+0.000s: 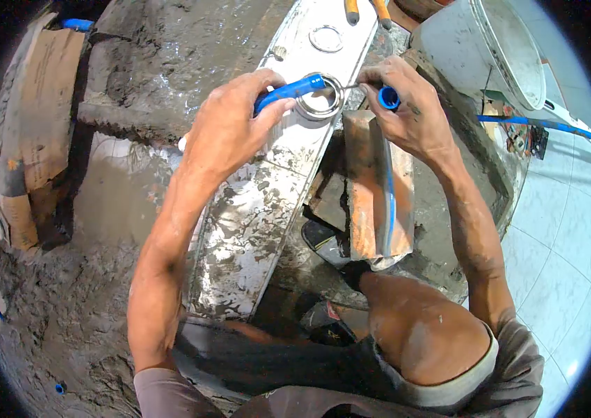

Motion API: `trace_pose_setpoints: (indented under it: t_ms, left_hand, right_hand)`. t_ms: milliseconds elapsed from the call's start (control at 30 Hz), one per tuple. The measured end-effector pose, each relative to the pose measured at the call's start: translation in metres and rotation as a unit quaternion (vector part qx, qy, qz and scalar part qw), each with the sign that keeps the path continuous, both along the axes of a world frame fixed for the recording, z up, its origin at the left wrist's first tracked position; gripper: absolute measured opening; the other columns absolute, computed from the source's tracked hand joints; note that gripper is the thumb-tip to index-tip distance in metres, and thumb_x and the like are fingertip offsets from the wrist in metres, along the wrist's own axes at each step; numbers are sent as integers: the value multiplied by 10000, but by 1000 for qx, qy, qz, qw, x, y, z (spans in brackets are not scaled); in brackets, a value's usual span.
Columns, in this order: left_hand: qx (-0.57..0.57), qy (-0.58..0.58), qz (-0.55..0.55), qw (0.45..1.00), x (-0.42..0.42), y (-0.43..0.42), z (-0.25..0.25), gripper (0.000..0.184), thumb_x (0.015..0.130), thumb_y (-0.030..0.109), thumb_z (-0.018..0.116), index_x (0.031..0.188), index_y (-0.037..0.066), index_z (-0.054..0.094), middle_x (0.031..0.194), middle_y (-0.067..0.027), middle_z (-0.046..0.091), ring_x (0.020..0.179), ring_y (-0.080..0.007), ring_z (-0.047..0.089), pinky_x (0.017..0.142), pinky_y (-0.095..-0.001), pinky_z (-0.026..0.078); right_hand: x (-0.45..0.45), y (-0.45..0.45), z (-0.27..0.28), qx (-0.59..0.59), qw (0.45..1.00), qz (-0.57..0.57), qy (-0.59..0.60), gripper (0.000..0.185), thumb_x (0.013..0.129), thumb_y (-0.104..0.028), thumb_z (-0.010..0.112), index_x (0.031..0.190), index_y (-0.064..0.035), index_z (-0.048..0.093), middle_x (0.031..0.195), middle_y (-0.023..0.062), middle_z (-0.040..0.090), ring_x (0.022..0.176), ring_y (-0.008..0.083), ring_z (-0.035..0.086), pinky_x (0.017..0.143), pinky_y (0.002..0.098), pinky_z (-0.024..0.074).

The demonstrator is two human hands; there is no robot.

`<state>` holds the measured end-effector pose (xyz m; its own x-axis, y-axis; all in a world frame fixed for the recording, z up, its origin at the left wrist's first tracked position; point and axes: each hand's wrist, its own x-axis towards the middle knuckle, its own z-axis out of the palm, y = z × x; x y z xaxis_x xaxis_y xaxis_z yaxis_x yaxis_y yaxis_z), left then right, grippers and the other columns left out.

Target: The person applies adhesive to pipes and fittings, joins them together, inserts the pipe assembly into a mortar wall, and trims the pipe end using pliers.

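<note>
My left hand [243, 111] is closed round a short blue pipe [299, 89], whose far end lies over an open round tin [329, 103] on the white panel [254, 202]. To the right of the tin, my right hand [410, 104] is closed on a blue pipe fitting [389, 98], its round opening facing up. A thin dark stick [351, 86] runs from the fingers of my right hand to the tin's rim. The two blue pieces are apart.
A round lid [326, 39] and orange-handled pliers [366, 11] lie on the panel's upper part. A white bucket [476, 49] stands at upper right. Below my right hand is a brick block [365, 188]. Wet mortar [52, 313] spreads at left, near torn cardboard [39, 111].
</note>
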<state>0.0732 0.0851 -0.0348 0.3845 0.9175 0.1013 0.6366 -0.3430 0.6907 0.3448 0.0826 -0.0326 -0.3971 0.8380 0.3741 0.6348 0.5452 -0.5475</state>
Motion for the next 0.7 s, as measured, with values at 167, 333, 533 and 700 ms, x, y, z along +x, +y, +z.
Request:
trace_pose_setpoints:
  t_ms: [167, 333, 533, 700]
  left_hand:
    - [-4, 30, -3, 1000, -3, 2, 1, 312, 896, 249, 713, 1107, 22, 672, 960, -168, 711, 833, -280, 694, 742, -365, 530]
    - [-14, 36, -12, 999, -1, -1, 0, 316, 930, 267, 658, 1100, 2, 680, 968, -182, 710, 840, -318, 692, 756, -386, 524]
    - [-65, 61, -35, 995, -4, 3, 1, 332, 992, 282, 552, 1084, -12, 677, 915, -194, 709, 817, -349, 682, 738, -408, 513]
    - [-185, 9, -62, 981, -13, 12, -6, 344, 1029, 279, 498, 1126, -22, 632, 794, -115, 669, 689, -239, 612, 680, -378, 486]
  right_hand:
    - [-4, -2, 5, -8, 999, -19, 28, 128, 841, -55, 696, 953, -18, 646, 844, 129, 584, 752, 281, 587, 691, 365, 477]
    - [-6, 7, 4, 45, 999, -10, 11, 132, 839, -41, 694, 955, -8, 643, 857, 137, 590, 765, 292, 604, 680, 367, 487]
    - [-9, -3, 6, 63, 998, 3, 4, 162, 818, -8, 694, 965, -12, 626, 879, 143, 593, 784, 329, 621, 681, 373, 508]
    - [-11, 1, 11, 81, 996, -4, -19, 188, 800, 0, 703, 970, -12, 623, 883, 142, 593, 793, 330, 634, 681, 383, 517]
